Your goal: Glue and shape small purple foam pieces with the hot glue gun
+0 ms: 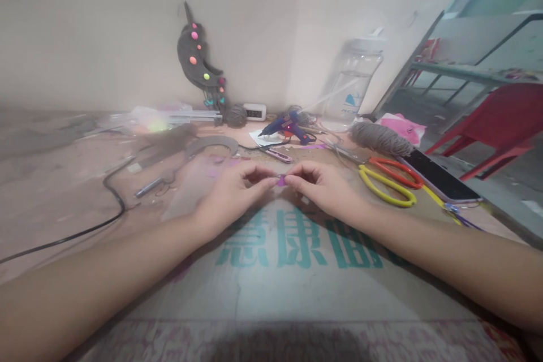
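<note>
Pinching one small purple piece (281, 181) in the head view, the left hand (237, 185) and right hand (318, 185) hold it between thumbs and forefingers, above one lettered sheet (297, 297). Beyond are one glue gun (286, 126), one bottle (352, 90), two scissor handles (403, 202) (one orange, one yellow) and, rightward, one phone (444, 179).
</note>
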Tool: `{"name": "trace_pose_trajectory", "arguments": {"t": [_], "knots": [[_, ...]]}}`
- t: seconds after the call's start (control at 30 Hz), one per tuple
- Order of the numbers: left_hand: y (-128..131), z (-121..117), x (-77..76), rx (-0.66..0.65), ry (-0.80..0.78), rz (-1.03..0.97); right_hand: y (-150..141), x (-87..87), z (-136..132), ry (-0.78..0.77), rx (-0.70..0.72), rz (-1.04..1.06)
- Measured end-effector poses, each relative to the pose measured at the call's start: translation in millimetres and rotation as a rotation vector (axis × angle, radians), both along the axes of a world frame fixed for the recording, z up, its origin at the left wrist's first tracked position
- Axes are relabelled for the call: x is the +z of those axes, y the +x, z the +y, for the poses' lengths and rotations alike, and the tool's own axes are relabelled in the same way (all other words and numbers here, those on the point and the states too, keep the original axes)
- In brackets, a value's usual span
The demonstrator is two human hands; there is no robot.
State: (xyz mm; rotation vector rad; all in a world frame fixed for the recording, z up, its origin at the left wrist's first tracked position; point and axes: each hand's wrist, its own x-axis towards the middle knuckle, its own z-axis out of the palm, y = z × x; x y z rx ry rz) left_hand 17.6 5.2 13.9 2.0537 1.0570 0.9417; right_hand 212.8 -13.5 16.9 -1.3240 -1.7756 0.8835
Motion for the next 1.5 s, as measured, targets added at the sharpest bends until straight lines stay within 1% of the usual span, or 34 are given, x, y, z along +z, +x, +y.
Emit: {"name": "trace_pose_trajectory", "arguments": {"t": [0.1,0.23,0.4,0.57,0.77,0.93,1.1,1.3,1.5], "knots": [[0.3,0.3,-0.2,-0.031,-0.002,0.036,1.3,-0.5,1.3,0.037,-0.011,-0.007],[-0.4,-1.3,0.2,0.005,-0.029,0.090,1.7,-1.2,3.0,0.077,-0.015,-0.023],[-0.7,-4.8,2.8,0.028,-0.073,0.055,-0.9,0.9,1.2,0.105,-0.038,-0.058],[1.2,-4.7,3.2,0.010,-0.163,0.043,-3.7,1.3,-2.0,0.073,-0.023,-0.001],[2.0,-4.3,2.4,0.011,-0.210,0.008,-4.7,-1.0,-1.7,0.047,0.008,0.061],[1.8,-4.0,1.0,-0.003,-0.195,0.013,-5.8,0.0,-2.8,0.013,0.031,0.084],[2.9,-3.8,0.1,-0.016,-0.198,0.022,-6.4,0.1,-2.5,0.020,0.038,0.065],[2.4,-3.3,-0.3,-0.029,-0.210,0.008,-2.2,-4.3,0.7,0.019,0.103,0.103],[2.9,-3.9,-1.3,-0.023,-0.171,0.036,-4.9,-2.4,-0.5,0.007,0.081,0.082]]}}
